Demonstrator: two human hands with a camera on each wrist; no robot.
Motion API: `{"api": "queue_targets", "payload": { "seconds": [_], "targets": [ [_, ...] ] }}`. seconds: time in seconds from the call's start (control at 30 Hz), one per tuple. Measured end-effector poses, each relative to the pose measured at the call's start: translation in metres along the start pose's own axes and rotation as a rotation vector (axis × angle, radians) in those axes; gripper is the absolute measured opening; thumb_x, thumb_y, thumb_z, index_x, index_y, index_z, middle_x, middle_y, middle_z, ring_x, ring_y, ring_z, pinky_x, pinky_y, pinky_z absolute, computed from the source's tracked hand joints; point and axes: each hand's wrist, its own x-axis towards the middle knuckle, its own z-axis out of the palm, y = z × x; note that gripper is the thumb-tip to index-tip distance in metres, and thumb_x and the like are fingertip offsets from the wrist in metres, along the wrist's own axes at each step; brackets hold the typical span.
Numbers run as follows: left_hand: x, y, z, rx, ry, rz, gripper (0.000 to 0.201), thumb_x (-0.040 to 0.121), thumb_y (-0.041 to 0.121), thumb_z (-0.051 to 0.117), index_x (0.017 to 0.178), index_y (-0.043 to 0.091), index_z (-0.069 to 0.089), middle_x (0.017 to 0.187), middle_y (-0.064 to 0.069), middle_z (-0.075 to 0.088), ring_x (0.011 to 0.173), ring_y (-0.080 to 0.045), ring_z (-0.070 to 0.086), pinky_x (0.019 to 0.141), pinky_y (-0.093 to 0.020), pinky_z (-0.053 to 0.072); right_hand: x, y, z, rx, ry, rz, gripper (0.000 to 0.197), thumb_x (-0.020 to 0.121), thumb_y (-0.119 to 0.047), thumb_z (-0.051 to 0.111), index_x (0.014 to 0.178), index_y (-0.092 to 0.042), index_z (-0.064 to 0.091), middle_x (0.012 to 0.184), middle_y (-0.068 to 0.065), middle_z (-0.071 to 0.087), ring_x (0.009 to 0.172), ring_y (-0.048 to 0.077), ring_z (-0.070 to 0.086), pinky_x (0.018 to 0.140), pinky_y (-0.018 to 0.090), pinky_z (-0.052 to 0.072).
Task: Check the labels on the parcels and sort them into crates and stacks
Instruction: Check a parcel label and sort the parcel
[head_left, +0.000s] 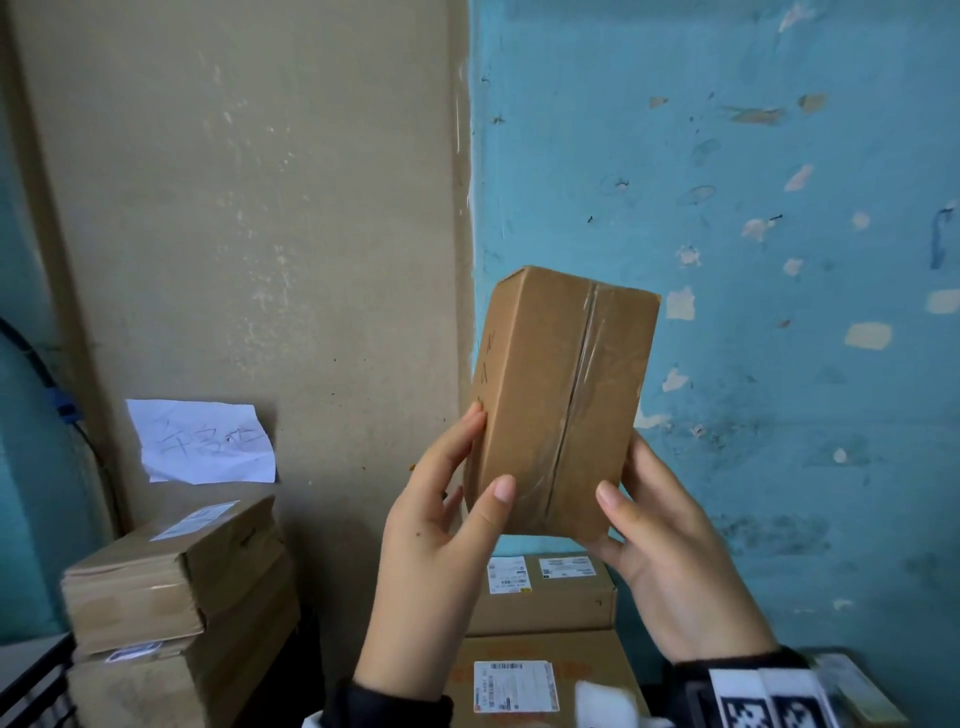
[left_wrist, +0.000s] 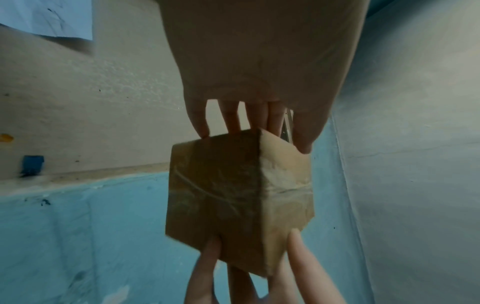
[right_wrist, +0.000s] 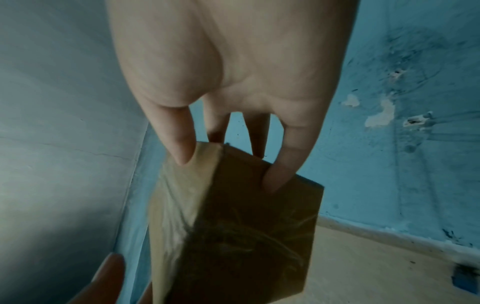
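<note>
A small brown cardboard parcel (head_left: 563, 400) with a clear-taped seam is held upright in front of the wall, its long side standing. My left hand (head_left: 441, 525) grips its lower left, thumb on the taped face and fingers on the side bearing pen marks. My right hand (head_left: 660, 540) grips its lower right, thumb on the front, fingers behind. No label shows on the faces towards me. The left wrist view has the parcel (left_wrist: 233, 201) seen from below between both hands. In the right wrist view the parcel (right_wrist: 233, 226) sits under my thumb and fingers.
Below stand stacked boxes (head_left: 540, 592) with white labels on top. At the left rises another pile of brown boxes (head_left: 171, 577), with a handwritten paper sheet (head_left: 200, 441) on the wall above it. A beige pillar and a blue wall close the back.
</note>
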Motion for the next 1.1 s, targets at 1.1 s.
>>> {"api": "queue_targets", "payload": {
  "seconds": [1.1],
  "targets": [
    [-0.011,0.002,-0.001,0.048,0.019,-0.143,0.072,0.072,0.071,0.067,0.134,0.036,0.053,0.120,0.017,0.066,0.112,-0.003,0.062,0.093,-0.033,0.057,-0.009,-0.007,0.007,-0.258,0.002,0.027,0.063,0.074,-0.027,0.072,0.134,-0.029,0.054,0.121,-0.008,0.069,0.115,0.012,0.064,0.098,0.041,0.051]
  ]
}}
